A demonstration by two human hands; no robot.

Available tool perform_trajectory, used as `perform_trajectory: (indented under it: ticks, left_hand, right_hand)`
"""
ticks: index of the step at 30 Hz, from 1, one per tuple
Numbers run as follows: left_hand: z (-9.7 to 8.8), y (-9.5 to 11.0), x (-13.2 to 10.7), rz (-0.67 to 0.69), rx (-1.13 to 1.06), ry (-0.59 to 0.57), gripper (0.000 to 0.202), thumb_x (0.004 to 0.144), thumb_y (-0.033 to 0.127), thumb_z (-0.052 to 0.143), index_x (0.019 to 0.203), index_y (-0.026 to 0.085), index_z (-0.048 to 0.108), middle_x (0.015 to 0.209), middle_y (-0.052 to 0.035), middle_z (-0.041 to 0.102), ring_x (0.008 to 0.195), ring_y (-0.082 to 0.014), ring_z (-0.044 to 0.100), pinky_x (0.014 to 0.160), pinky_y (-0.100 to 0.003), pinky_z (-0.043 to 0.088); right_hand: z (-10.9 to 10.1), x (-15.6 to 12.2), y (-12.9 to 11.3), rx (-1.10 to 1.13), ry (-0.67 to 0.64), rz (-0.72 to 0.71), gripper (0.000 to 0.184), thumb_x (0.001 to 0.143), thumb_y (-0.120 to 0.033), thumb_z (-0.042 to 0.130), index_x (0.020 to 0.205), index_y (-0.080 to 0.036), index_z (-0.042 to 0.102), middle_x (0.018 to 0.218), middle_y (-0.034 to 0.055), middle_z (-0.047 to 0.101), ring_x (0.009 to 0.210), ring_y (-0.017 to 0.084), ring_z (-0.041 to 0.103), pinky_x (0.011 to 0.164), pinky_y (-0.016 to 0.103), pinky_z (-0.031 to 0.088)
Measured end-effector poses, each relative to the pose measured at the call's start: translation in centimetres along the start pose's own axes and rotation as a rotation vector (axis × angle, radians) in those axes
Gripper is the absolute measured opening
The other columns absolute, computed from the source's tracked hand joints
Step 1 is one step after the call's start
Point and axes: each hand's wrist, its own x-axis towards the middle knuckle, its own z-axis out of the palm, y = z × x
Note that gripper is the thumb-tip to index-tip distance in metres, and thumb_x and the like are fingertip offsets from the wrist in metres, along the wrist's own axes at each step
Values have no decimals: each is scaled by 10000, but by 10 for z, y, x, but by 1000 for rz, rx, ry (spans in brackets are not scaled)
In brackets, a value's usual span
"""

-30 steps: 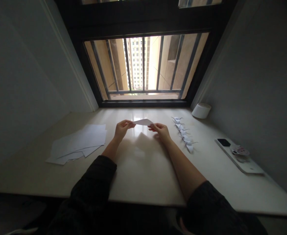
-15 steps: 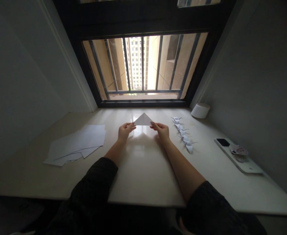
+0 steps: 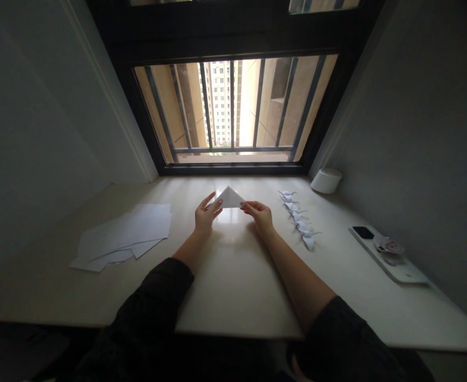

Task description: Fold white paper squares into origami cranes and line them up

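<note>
A white paper folded into a triangle (image 3: 229,198) is held up just above the pale table (image 3: 233,286), point upward. My left hand (image 3: 205,215) is at its left corner, fingers stretched out along the edge with the thumb behind the paper. My right hand (image 3: 258,214) pinches the right corner between thumb and fingers. Both forearms come up from the bottom of the view in dark sleeves.
A loose stack of white sheets (image 3: 124,235) lies at the left. A row of several small folded paper cranes (image 3: 298,218) runs along the right of my hands. A white round container (image 3: 326,180) stands at the back right, a phone (image 3: 388,253) at the right edge. A barred window (image 3: 233,109) faces me.
The paper went from lying nearly flat to standing as an upright triangle. My left fingers have opened out along its left edge, and both hands shifted slightly left.
</note>
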Motion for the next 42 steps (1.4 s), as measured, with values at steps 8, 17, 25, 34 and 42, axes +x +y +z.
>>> perform_trajectory:
  ticks: [8, 17, 25, 34, 42]
  left_hand:
    - [3, -3, -3, 32, 53, 28, 453, 561, 347, 796, 954, 146, 697, 961, -86, 689, 881, -190, 635, 794, -318, 511]
    - [4, -6, -8, 41, 132, -67, 422, 593, 360, 777, 948, 145, 701, 891, -78, 697, 826, -184, 638, 748, -318, 526]
    - [4, -6, -7, 151, 223, -136, 404, 624, 346, 762, 985, 175, 699, 921, -76, 708, 833, -196, 650, 784, -328, 507]
    - [5, -8, -8, 256, 250, -117, 284, 657, 302, 737, 914, 183, 723, 962, -68, 711, 916, -224, 648, 896, -377, 475]
    - [1, -12, -4, 279, 317, -86, 291, 655, 317, 741, 917, 193, 726, 965, -59, 709, 939, -249, 644, 897, -392, 477]
  right_hand:
    - [0, -1, 1, -24, -66, -36, 410, 620, -448, 708, 942, -206, 633, 730, 28, 687, 646, 161, 623, 633, 299, 486]
    - [10, -9, 0, -80, -36, -117, 474, 679, -460, 670, 1069, -191, 667, 868, 53, 708, 783, 199, 634, 681, 308, 493]
    - [10, -8, 3, -66, -34, -114, 433, 644, -440, 712, 1003, -197, 701, 937, 65, 718, 853, 229, 651, 750, 344, 515]
    - [11, -10, 0, -65, -54, -112, 401, 630, -423, 731, 971, -212, 715, 940, 65, 720, 862, 244, 659, 768, 364, 518]
    - [10, -8, 6, -92, -26, -141, 370, 655, -425, 716, 954, -206, 721, 946, 59, 719, 886, 249, 659, 786, 362, 519]
